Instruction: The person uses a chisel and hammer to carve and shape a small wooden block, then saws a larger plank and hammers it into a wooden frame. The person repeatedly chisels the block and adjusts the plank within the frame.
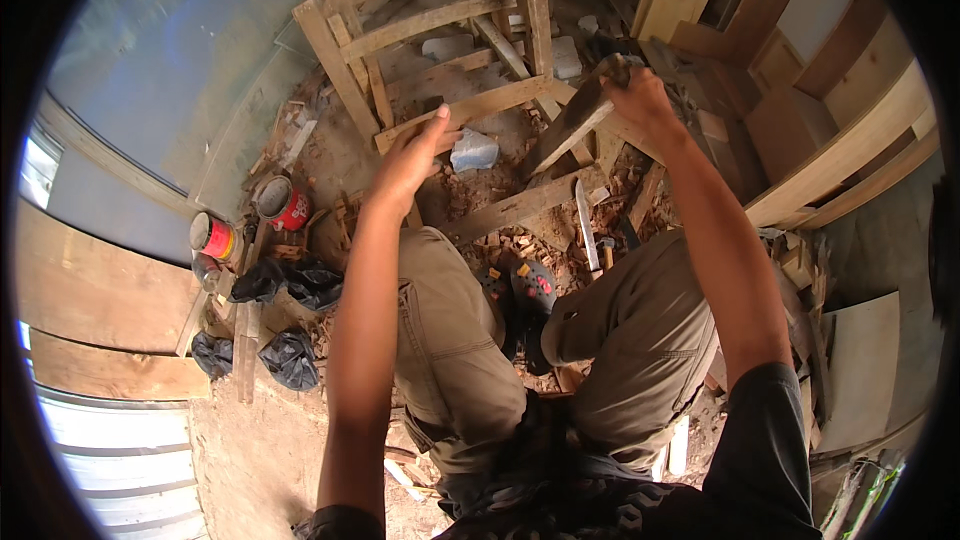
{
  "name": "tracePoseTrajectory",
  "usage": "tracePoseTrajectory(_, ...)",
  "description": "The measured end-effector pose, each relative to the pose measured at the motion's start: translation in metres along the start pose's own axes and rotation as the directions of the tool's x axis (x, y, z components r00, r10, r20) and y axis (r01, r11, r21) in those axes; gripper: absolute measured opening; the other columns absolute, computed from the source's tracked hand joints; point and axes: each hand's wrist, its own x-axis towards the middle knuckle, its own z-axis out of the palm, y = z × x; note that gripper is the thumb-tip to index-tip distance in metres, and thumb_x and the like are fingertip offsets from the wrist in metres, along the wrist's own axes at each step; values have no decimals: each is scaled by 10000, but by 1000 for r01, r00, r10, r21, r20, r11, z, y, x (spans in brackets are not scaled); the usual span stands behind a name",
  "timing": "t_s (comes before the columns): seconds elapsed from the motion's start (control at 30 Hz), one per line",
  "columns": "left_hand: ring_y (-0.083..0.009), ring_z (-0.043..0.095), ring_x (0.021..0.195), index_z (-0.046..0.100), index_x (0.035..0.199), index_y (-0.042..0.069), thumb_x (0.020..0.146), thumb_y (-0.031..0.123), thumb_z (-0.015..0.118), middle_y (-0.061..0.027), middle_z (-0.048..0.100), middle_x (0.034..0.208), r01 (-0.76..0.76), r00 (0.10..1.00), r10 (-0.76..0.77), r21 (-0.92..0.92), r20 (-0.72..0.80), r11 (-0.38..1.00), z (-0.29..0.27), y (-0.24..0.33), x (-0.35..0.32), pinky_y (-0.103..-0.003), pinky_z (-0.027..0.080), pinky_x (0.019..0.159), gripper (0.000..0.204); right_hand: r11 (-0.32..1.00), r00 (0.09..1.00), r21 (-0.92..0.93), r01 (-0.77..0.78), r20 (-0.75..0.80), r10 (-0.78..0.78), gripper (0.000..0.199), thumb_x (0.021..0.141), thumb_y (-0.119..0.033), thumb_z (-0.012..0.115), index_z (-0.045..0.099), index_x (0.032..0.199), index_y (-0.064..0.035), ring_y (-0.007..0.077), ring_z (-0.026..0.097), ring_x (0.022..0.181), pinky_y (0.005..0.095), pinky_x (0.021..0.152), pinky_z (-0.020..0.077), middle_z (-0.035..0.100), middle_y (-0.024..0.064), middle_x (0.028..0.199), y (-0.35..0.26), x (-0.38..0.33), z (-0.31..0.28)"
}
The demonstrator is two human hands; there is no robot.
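Observation:
My right hand (640, 100) is wrapped around the upper end of a short, thick wooden board (570, 130), which slants down to the left. My left hand (410, 165) is open, its thumb raised and its fingers stretched out. It overlaps the lower rail of a wooden frame (500, 105) built of slats and posts; whether it touches the rail I cannot tell. Just beyond those fingers sits a pale grey block (474, 151). Between my knees and the frame, a long metal blade (586, 225) lies among the wood chips, near a flat plank (525, 208).
Two red paint cans (283, 205) and black plastic bags (290, 358) stand at the left. Wooden frames and panels (850, 145) lean along the right side. Wood scraps and shavings litter the floor around my feet (530, 285). A grey-blue sheet (190, 60) rises at the far left.

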Motion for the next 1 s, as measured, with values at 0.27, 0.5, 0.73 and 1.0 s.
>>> tracePoseTrajectory(0.27, -249, 661, 1101, 654, 1239, -37, 985, 569, 555, -182, 717, 1138, -84, 996, 82, 278, 21, 957, 11, -20, 10, -345, 488, 944, 665, 966, 998, -254, 49, 55, -36, 712, 884, -527, 634, 629, 1125, 142, 459, 615, 1157, 465, 985, 514, 643, 334, 1186, -8, 29, -3)
tracePoseTrajectory(0.5, -250, 625, 828, 666, 985, -15, 972, 618, 526, -142, 654, 878, -221, 975, 189, 398, 118, 890, 28, -36, 22, -400, 487, 783, 648, 943, 985, -302, 138, 145, -98, 691, 896, -522, 634, 644, 1134, 127, 450, 616, 1162, 463, 1004, 504, 642, 325, 1196, -12, 9, -12)
tracePoseTrajectory(0.73, -185, 596, 895, 663, 1196, -11, 1005, 536, 546, -101, 691, 972, -208, 975, 145, 447, 170, 870, 35, -29, 21, -350, 479, 837, 591, 953, 993, -283, 108, 66, -93, 669, 914, -514, 638, 652, 1122, 122, 442, 626, 1148, 467, 990, 517, 635, 340, 1189, -17, -8, -10)
tracePoseTrajectory(1.0, -287, 633, 817, 665, 1040, -30, 964, 628, 529, -182, 682, 891, -229, 973, 185, 478, 138, 848, 33, -36, 12, -404, 485, 753, 676, 958, 991, -262, 119, 98, -96, 611, 902, -422, 682, 593, 1150, 130, 467, 598, 1177, 476, 998, 509, 625, 334, 1214, -20, -13, -4)
